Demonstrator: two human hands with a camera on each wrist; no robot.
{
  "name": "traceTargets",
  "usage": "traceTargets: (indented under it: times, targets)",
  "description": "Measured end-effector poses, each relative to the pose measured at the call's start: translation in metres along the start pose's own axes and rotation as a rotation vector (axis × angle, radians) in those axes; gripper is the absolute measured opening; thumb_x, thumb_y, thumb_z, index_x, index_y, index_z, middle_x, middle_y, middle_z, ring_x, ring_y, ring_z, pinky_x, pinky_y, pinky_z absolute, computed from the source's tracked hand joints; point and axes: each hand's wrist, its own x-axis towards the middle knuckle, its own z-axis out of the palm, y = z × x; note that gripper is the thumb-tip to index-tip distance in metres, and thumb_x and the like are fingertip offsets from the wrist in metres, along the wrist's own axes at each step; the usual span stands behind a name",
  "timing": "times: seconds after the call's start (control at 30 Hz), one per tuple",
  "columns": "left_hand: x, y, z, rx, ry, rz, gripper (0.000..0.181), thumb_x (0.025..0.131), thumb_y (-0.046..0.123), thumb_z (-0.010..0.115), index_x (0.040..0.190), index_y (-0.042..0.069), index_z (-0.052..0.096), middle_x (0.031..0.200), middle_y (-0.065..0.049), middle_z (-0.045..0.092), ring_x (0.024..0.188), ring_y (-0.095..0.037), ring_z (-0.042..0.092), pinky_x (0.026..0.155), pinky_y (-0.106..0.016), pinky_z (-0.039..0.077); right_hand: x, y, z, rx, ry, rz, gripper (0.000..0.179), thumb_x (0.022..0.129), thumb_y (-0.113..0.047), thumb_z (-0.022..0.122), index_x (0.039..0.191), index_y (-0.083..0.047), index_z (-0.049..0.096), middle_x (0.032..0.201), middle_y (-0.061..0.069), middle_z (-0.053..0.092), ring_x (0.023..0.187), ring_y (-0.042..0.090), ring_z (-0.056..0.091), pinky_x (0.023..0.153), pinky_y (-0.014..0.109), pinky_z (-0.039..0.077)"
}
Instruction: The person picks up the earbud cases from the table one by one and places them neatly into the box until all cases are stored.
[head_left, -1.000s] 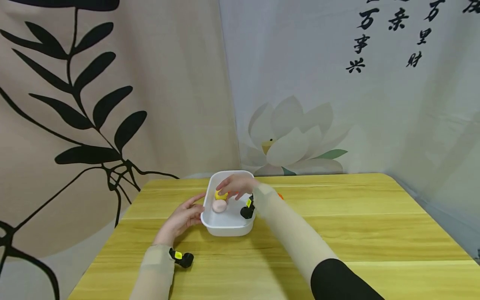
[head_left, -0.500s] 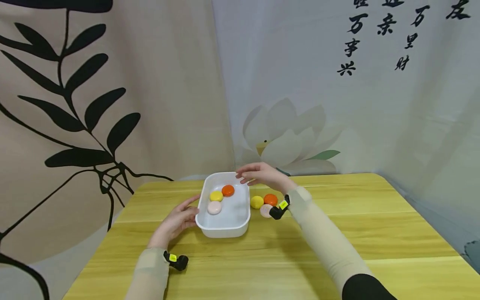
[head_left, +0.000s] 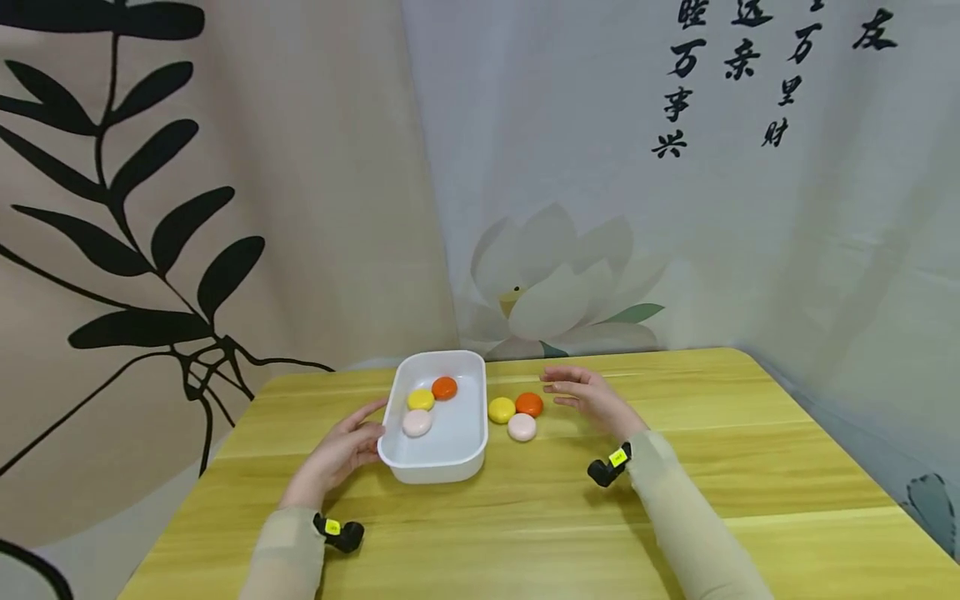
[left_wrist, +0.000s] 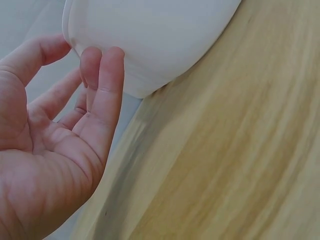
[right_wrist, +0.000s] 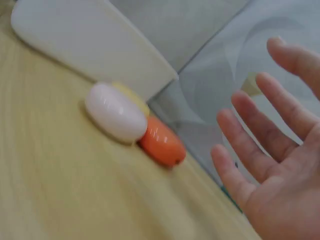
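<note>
In the head view my left hand (head_left: 339, 454) touches the left side of a white rectangular tub (head_left: 433, 477) with its fingertips. The left wrist view has its fingers loosely bent against the tub's outer wall (left_wrist: 160, 40). Inside the tub lie three glossy, rounded, pebble-like pieces: orange (head_left: 444, 388), yellow (head_left: 420, 400) and pale pink (head_left: 417, 422). A matching trio sits just right of the tub: yellow (head_left: 501, 410), orange (head_left: 529, 405) and pale pink (head_left: 522, 427). Right of this trio hovers my right hand (head_left: 594, 400), fingers spread and holding nothing.
Everything stands on a wood-grain table (head_left: 480, 542), whose far edge runs close behind the tub. A printed cloth backdrop (head_left: 337, 167) with leaves, a lotus and black characters hangs behind it.
My right hand has left the tub and moved right, past the outside pieces. An orange piece now shows in the tub. The left hand stays at the tub's side.
</note>
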Motion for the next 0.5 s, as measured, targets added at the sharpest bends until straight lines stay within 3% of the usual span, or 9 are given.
traceTargets:
  times: [0.2,0.3,0.5]
  targets:
    - [0.0,-0.003,0.001,-0.013,-0.029,0.008,0.066,0.098,0.011,0.054,0.155,0.01,0.021,0.11,-0.015,0.063,0.085,-0.021,0.064,0.079,-0.035,0.055,0.0,0.021,-0.01,-0.047,0.101,0.046,0.054,0.095,-0.009,0.061,0.141,0.01,0.04,0.145,0.029,0.039,0.131,0.038,0.041,0.107,0.045,0.036]
    - [0.002,-0.002,0.002,-0.014,-0.031,0.009,0.066,0.098,0.011,0.055,0.155,0.01,0.021,0.111,-0.015,0.063,0.085,-0.02,0.064,0.08,-0.035,0.055,0.001,0.027,-0.01,-0.119,0.146,0.085,0.052,0.095,-0.009,0.061,0.14,0.007,0.043,0.144,0.026,0.042,0.13,0.034,0.043,0.107,0.044,0.036]
    - [-0.002,-0.004,0.0,-0.002,-0.006,0.003,0.066,0.097,0.012,0.056,0.154,0.011,0.022,0.11,-0.015,0.063,0.083,-0.019,0.063,0.08,-0.036,0.055,0.005,0.038,-0.001,-0.212,0.162,0.064,0.05,0.092,-0.009,0.064,0.137,0.007,0.048,0.139,0.023,0.049,0.128,0.033,0.046,0.109,0.047,0.033]
